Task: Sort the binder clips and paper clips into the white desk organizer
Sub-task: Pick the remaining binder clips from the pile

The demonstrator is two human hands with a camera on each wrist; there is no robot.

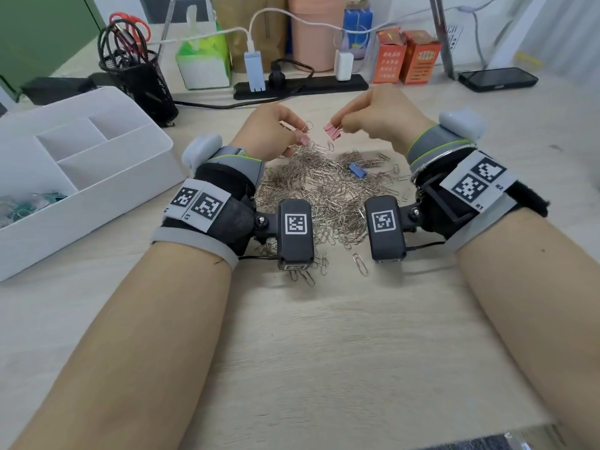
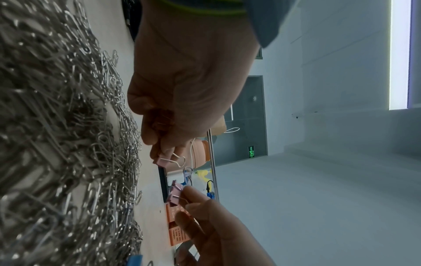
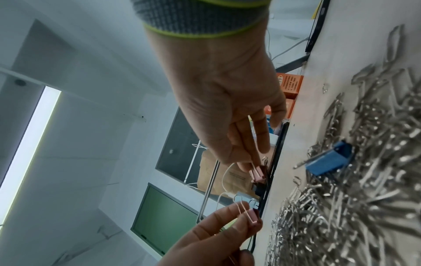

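Observation:
A heap of silver paper clips (image 1: 328,190) (image 2: 63,144) (image 3: 364,180) covers the desk between my wrists. Above its far edge my left hand (image 1: 293,141) (image 2: 164,153) pinches a pink binder clip (image 1: 304,139) (image 2: 163,161) (image 3: 252,218) by its wire handle. My right hand (image 1: 344,127) (image 3: 248,166) pinches a second pink binder clip (image 1: 331,129) (image 3: 258,175) (image 2: 174,195) the same way. The two clips hang a little apart. One blue binder clip (image 1: 357,170) (image 3: 328,161) lies on the heap. The white desk organizer (image 1: 107,177) stands at the left, with teal clips (image 1: 22,206) in its near compartment.
A black mesh pen holder (image 1: 139,79) stands behind the organizer. A black power strip (image 1: 302,86) with chargers runs along the back. Two orange boxes (image 1: 406,60) and a phone (image 1: 496,78) sit at the back right. Bare desk lies in front of the heap.

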